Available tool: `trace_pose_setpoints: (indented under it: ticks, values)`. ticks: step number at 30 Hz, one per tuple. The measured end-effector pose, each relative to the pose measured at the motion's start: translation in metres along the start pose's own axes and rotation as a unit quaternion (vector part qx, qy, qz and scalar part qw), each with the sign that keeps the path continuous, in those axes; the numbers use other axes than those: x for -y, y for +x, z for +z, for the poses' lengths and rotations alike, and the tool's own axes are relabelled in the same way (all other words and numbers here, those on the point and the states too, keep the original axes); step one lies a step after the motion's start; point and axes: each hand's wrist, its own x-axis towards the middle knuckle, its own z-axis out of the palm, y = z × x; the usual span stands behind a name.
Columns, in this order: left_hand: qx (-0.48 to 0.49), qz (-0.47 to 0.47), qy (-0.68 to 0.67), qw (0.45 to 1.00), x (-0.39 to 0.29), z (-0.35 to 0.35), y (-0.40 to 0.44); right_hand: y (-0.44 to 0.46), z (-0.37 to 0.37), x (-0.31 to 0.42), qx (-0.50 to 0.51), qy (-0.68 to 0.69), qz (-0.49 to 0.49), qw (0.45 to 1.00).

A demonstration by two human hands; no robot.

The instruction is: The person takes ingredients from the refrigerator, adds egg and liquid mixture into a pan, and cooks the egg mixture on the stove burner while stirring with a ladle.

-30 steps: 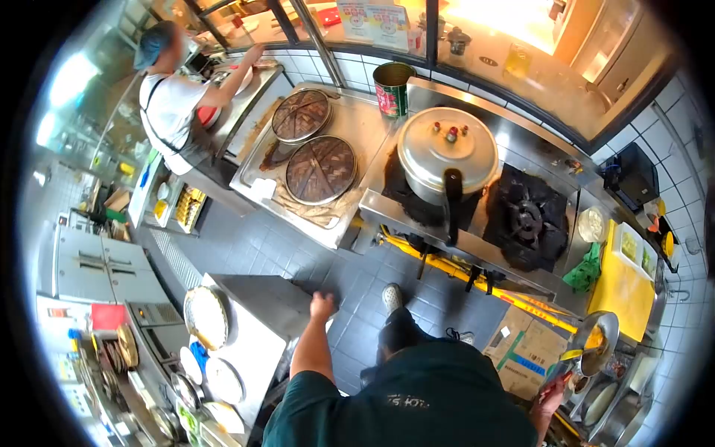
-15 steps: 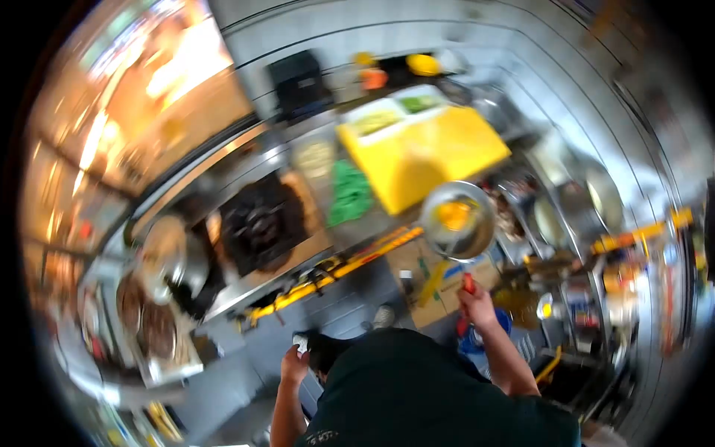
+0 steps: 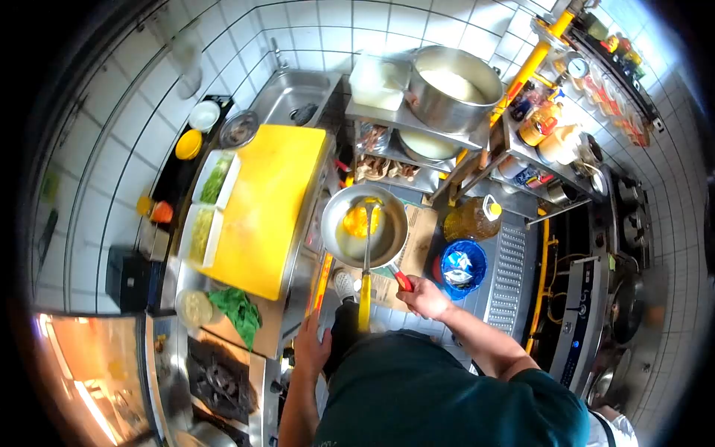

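Note:
My right hand [image 3: 423, 298] is wrapped round the red handle of a frying pan [image 3: 335, 237], held up in front of my body. Orange-yellow food like egg [image 3: 356, 222] lies in the pan. A long metal utensil with a yellow grip [image 3: 365, 302] rests across the pan's near rim, its head in the food; no hand is on it. My left hand [image 3: 311, 344] is beside the counter edge, thumb and forefinger apart, near the yellow pipe [image 3: 322, 283]. I cannot make out whether it touches the pipe.
A yellow cutting board [image 3: 268, 201] lies on the left counter beside white trays of chopped greens [image 3: 216, 182]. A burner [image 3: 221, 372] is nearer me. Ahead stands a shelf with a large pot [image 3: 428, 108]. A blue-lined bin [image 3: 480, 272] and oil jug [image 3: 469, 220] stand on the floor.
My view has swung to the right, so the board and burner now appear further left. The pan stays in my right hand. The left hand appears higher, closer to the counter edge.

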Motion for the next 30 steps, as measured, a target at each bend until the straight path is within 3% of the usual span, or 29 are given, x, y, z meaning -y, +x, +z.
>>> trace_pose_setpoints:
  ticks: [2,11,13,15,17,21,26,30]
  values:
    - [0.008,0.075,0.010,0.997,-0.003,0.005,0.053,0.012,-0.012,0.003,-0.013,0.047,0.016,0.999]
    - [-0.019,0.116,-0.154,0.981,-0.065,0.013,0.316,0.062,-0.060,0.050,-0.151,0.090,0.021,0.984]
    - [0.018,0.095,-0.246,0.965,-0.105,0.014,0.380,0.077,-0.074,0.058,-0.166,0.093,0.017,0.982]
    - [0.099,0.069,-0.314,0.942,-0.130,0.024,0.449,0.104,-0.084,0.048,-0.176,0.127,0.009,0.976]
    - [0.139,-0.033,-0.483,0.864,-0.179,0.028,0.498,0.118,-0.098,0.062,-0.173,0.137,0.021,0.975]
    - [0.171,-0.139,-0.598,0.771,-0.222,0.063,0.576,0.155,-0.128,0.066,-0.152,0.162,0.017,0.975]
    - [0.165,-0.273,-0.576,0.753,-0.242,0.132,0.642,0.184,-0.187,0.087,-0.100,0.124,0.022,0.987]
    - [0.188,-0.344,-0.609,0.689,-0.272,0.143,0.661,0.202,-0.231,0.083,-0.052,0.121,0.026,0.991]
